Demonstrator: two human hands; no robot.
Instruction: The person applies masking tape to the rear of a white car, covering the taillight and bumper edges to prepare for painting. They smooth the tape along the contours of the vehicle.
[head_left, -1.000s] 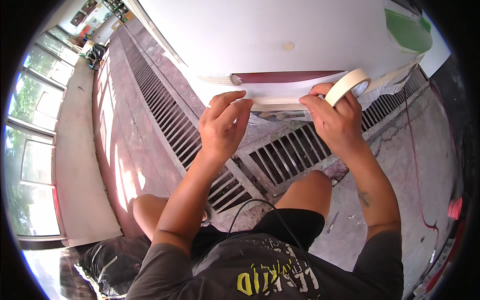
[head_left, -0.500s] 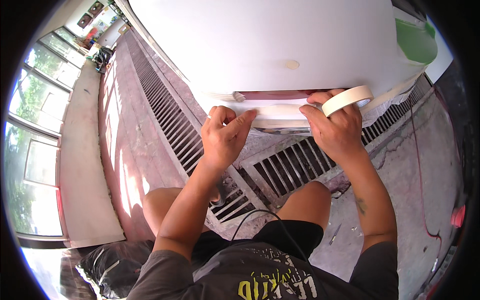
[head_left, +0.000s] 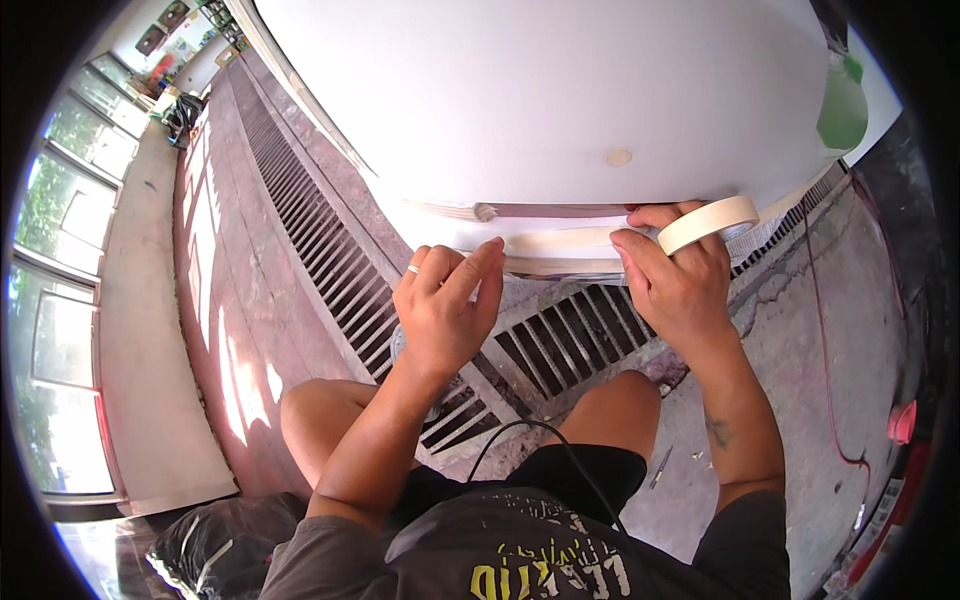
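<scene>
A cream strip of masking tape [head_left: 560, 241] stretches between my two hands, along a recess in the lower edge of a white vehicle panel [head_left: 520, 110]. My left hand [head_left: 445, 305] has its thumb and index finger closed at the strip's left end, the other fingers curled. At the strip's right end, my right hand [head_left: 683, 275] pinches with thumb and fingers. The roll of masking tape [head_left: 710, 224] hangs over the fingers of that hand. White masking paper lies under the strip. A small round cream patch [head_left: 619, 157] sits on the panel above.
Floor drain grates [head_left: 575, 340] run beneath the panel and off to the far left. Green film [head_left: 845, 105] covers a part at the panel's right. A thin knife-like tool [head_left: 661, 467] and a red hose [head_left: 832, 400] lie on the concrete. Windows line the left; a black bag [head_left: 225, 545] sits lower left.
The view has shifted slightly, so the panel appears lower and further right. My left hand sits a little lower; both hands keep to the ends of the tape strip.
</scene>
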